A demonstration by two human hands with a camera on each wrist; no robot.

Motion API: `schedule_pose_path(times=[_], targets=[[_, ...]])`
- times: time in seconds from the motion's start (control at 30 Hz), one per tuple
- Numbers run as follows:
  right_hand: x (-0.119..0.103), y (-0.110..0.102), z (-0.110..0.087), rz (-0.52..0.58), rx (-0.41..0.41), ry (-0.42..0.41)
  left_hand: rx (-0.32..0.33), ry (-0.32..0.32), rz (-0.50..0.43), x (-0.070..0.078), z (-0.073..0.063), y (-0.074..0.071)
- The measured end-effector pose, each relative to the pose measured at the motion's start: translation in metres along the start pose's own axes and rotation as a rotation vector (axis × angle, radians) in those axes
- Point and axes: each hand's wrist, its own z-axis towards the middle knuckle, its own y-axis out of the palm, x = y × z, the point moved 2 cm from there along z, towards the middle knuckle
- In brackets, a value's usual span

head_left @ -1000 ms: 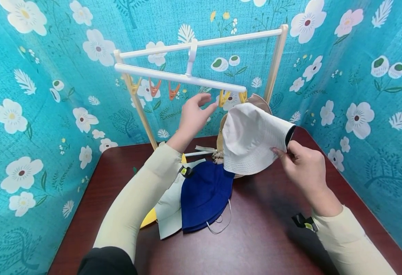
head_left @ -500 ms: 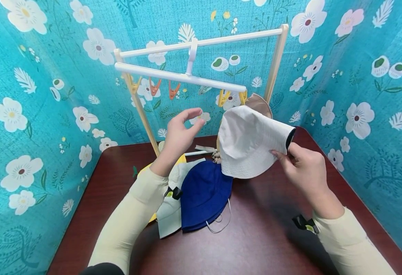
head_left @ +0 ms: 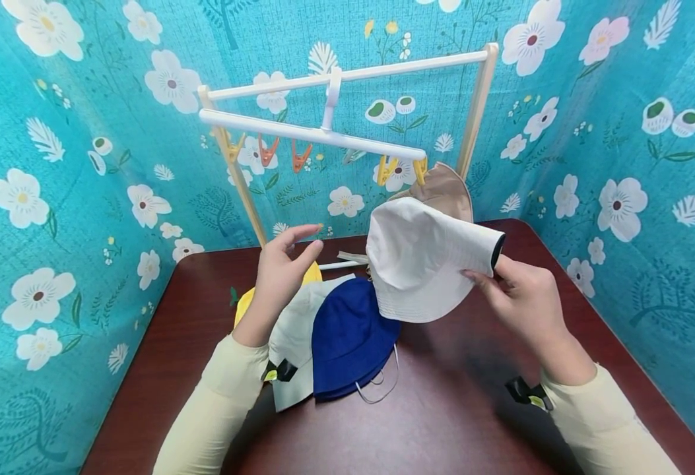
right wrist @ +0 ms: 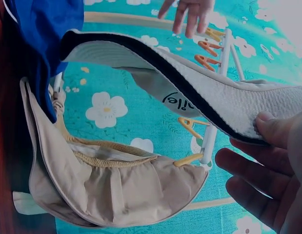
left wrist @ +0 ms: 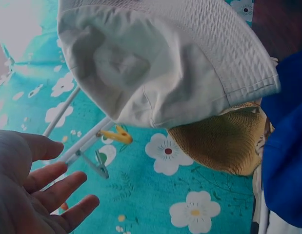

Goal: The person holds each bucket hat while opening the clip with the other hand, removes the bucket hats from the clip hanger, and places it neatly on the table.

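My right hand (head_left: 525, 290) pinches the brim of a white bucket hat (head_left: 412, 251) between thumb and fingers, holding it up above the table. In the right wrist view the brim's dark-edged opening shows, with part of some black lettering inside. My left hand (head_left: 282, 277) holds nothing; its fingers are loosely bent, above a pale grey-green hat (head_left: 299, 313). Beside that lies a navy blue bucket hat (head_left: 350, 336) with a thin cord. Behind the white hat, a beige hat (head_left: 445, 191) hangs from a yellow clip (right wrist: 188, 160) and is partly hidden.
A wooden rack (head_left: 478, 112) carries a white clip hanger (head_left: 311, 135). Orange clips (head_left: 268, 153) and another yellow clip (head_left: 387, 170) hang along it. A yellow hat (head_left: 245, 305) lies partly under the grey-green one, on the dark red table (head_left: 430, 409). Floral cloth (head_left: 608, 132) surrounds the table.
My left hand has drawn away from the hanger's clips, down and to the left. My right hand has lowered the white bucket hat slightly and shifted it left, uncovering more of the beige hat.
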Motion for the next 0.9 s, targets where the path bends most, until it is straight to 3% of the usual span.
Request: schedule_pose_path(times=[0.33, 0.57, 0.9], targets=[[-0.008, 0.004, -0.008, 0.048, -0.018, -0.009, 0.049, -0.005, -0.011, -0.025, -0.028, -0.014], [-0.013, 0.008, -0.012, 0.128, -0.003, -0.036, 0.065, -0.052, -0.020, -0.038, -0.037, -0.020], [-0.019, 0.012, -0.016, 0.281, -0.087, -0.037, 0.079, -0.065, 0.004, -0.047, -0.044, -0.026]])
